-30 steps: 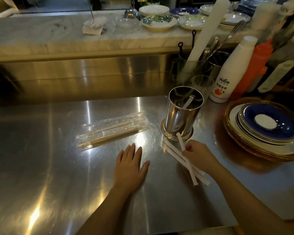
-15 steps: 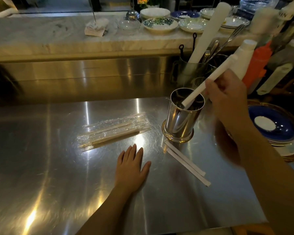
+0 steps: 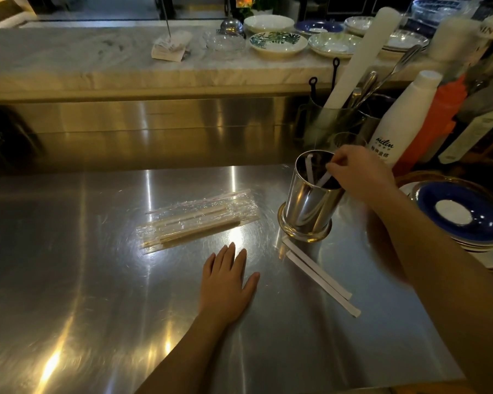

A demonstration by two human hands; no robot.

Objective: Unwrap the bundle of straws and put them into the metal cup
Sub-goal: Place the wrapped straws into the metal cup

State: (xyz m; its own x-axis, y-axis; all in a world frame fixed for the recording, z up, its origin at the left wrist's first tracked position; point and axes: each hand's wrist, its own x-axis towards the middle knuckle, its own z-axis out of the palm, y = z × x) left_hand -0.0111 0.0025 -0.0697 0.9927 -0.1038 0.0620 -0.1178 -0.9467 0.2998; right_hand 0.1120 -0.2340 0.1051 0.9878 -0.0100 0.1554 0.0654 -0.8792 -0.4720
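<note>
The shiny metal cup (image 3: pixel 308 206) stands upright on the steel counter, right of centre. Two white paper-wrapped straws lean inside the cup; my right hand (image 3: pixel 359 173) is over its rim, fingertips pinched on the top of one straw (image 3: pixel 323 179). Two more wrapped straws (image 3: pixel 320 275) lie side by side on the counter in front of the cup. The opened clear plastic wrap (image 3: pixel 197 220), with a few straws still in it, lies flat left of the cup. My left hand (image 3: pixel 225 282) rests palm down on the counter, holding nothing.
A stack of plates with a blue one on top (image 3: pixel 461 216) sits at the right edge. Behind the cup stand a white bottle (image 3: pixel 404 120), an orange bottle, a glass and a utensil holder (image 3: pixel 333 120). Bowls and dishes line the marble ledge (image 3: pixel 69 58) at the back.
My right hand picked a wrapped straw off the counter, lifted it to the cup and lowered it inside. Two straws remain on the counter. My left hand stayed flat.
</note>
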